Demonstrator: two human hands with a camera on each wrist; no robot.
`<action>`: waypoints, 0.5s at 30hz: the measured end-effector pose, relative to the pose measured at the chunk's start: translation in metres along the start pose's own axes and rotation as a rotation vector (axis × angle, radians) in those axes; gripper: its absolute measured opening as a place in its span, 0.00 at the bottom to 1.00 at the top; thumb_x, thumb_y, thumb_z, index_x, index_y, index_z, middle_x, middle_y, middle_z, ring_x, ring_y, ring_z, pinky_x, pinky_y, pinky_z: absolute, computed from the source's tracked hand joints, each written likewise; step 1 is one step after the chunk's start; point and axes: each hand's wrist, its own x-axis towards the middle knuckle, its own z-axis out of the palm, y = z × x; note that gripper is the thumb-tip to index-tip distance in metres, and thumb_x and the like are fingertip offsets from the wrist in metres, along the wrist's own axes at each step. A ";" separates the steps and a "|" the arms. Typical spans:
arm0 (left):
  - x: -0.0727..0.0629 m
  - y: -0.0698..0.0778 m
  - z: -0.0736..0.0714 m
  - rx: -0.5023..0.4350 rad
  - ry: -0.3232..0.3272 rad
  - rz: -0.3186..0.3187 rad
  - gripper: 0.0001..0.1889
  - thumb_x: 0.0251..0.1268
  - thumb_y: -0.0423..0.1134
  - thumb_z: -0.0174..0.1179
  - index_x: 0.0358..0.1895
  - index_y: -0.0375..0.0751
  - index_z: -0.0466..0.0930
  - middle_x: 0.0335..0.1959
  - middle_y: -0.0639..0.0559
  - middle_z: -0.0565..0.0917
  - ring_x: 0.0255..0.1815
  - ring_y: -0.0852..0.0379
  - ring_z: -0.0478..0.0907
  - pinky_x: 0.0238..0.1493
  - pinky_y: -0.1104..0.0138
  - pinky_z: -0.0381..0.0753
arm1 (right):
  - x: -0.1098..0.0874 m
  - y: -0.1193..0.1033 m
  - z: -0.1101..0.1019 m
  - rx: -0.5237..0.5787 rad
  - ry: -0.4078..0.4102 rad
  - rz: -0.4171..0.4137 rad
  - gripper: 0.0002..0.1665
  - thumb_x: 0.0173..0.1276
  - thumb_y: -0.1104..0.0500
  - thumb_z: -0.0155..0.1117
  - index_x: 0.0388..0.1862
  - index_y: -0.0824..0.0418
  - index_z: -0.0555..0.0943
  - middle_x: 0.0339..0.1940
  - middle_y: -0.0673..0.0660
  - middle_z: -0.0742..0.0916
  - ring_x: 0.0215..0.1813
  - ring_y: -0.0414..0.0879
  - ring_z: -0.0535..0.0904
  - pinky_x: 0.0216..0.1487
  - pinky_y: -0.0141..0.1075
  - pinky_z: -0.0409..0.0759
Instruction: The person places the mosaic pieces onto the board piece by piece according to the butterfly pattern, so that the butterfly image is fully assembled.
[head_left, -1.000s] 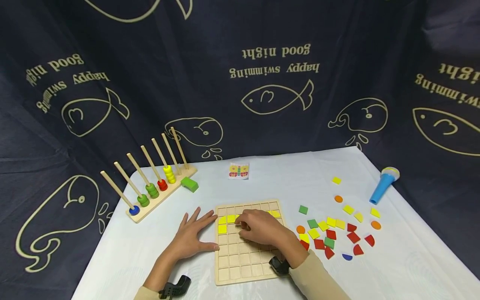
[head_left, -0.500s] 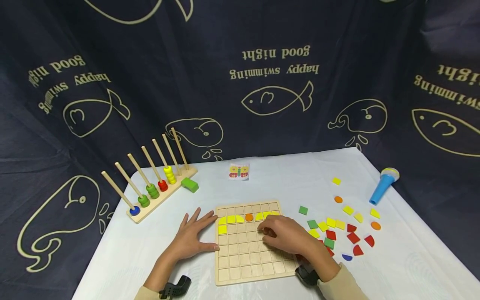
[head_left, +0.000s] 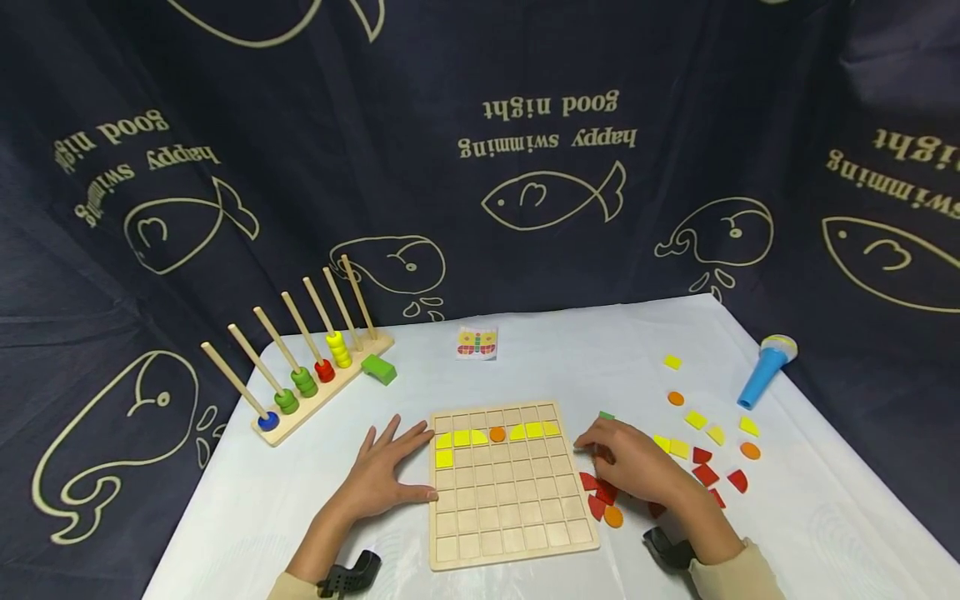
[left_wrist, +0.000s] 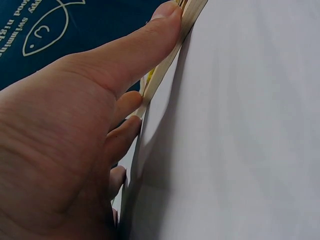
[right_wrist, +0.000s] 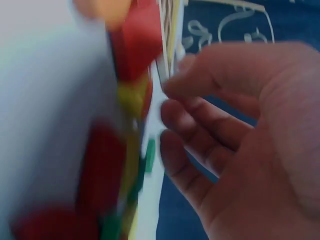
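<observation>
A wooden grid board (head_left: 517, 504) lies on the white table. Its second row from the far side carries several yellow pieces (head_left: 461, 438) and an orange disc (head_left: 497, 434) in the middle; one yellow square (head_left: 445, 459) sits below the row's left end. Fingers spread, my left hand (head_left: 382, 473) rests along the board's left edge, thumb (left_wrist: 150, 42) at the rim in the left wrist view. My right hand (head_left: 637, 462) hovers just right of the board over loose pieces, fingers loosely bent, nothing visible between them. Red pieces (head_left: 597, 507) lie beneath it, some hidden.
Scattered yellow, red and orange pieces (head_left: 705, 475) spread to the right. A blue toy microphone (head_left: 761, 379) lies at the far right. Behind the board is a butterfly picture card (head_left: 477, 343). A peg stand with coloured rings (head_left: 322, 387) and a green block (head_left: 379, 369) stand back left.
My right hand has left the board's second row and moved right to the loose pieces, uncovering the orange disc and yellow pieces in that row. My left hand has stayed put.
</observation>
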 end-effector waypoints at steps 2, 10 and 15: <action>0.000 -0.001 0.001 0.006 0.002 -0.001 0.50 0.39 0.72 0.67 0.70 0.55 0.69 0.71 0.56 0.65 0.75 0.41 0.45 0.68 0.39 0.33 | -0.003 0.007 -0.003 0.026 -0.021 0.027 0.18 0.57 0.68 0.61 0.43 0.50 0.85 0.36 0.42 0.80 0.39 0.40 0.73 0.42 0.35 0.76; -0.001 -0.002 0.001 0.011 0.002 -0.001 0.50 0.39 0.72 0.67 0.70 0.56 0.68 0.71 0.57 0.64 0.76 0.42 0.45 0.69 0.41 0.32 | -0.009 0.021 -0.006 0.055 -0.060 0.039 0.16 0.60 0.67 0.65 0.41 0.48 0.88 0.37 0.41 0.80 0.41 0.42 0.73 0.44 0.35 0.78; -0.001 -0.002 0.001 0.015 0.008 0.004 0.50 0.39 0.72 0.67 0.70 0.56 0.68 0.72 0.58 0.64 0.75 0.42 0.45 0.69 0.41 0.32 | -0.010 0.021 -0.005 0.051 -0.041 0.054 0.15 0.59 0.67 0.67 0.42 0.50 0.88 0.36 0.43 0.79 0.40 0.43 0.73 0.41 0.34 0.77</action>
